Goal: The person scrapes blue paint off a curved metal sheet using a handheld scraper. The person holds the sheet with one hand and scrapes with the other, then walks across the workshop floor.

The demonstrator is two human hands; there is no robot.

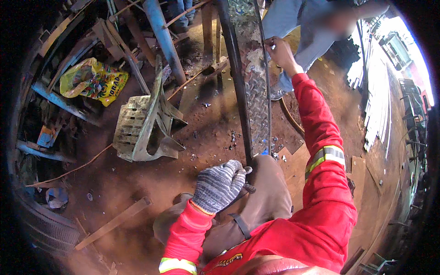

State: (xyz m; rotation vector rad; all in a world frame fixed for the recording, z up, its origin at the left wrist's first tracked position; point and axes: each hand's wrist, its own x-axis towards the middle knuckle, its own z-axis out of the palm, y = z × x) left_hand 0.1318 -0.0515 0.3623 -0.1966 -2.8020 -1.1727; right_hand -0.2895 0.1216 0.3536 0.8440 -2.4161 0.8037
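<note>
My left hand [219, 185], in a grey-and-white knit glove, is held over my lap beside my brown-trousered knee [270, 181]. Its fingers are curled, and whatever they may hold is hidden. My right hand [283, 56] is bare and stretched forward to the far side of a long metal bench [256, 101]. A small whitish piece [272, 47] sits pinched between its fingers, too small to name. The bench has a worn, diamond-tread top and a dark bar [238, 78] along its left edge. Its near end reaches my knee.
A worn plastic chair [133, 123] lies tipped over at left, near a yellow printed bag [94, 82]. Another person in blue jeans [316, 39] is close beyond my right hand. Metal scraps litter the brown floor. Long pale strips [378, 105] lie at right; a wooden plank [112, 223] lies lower left.
</note>
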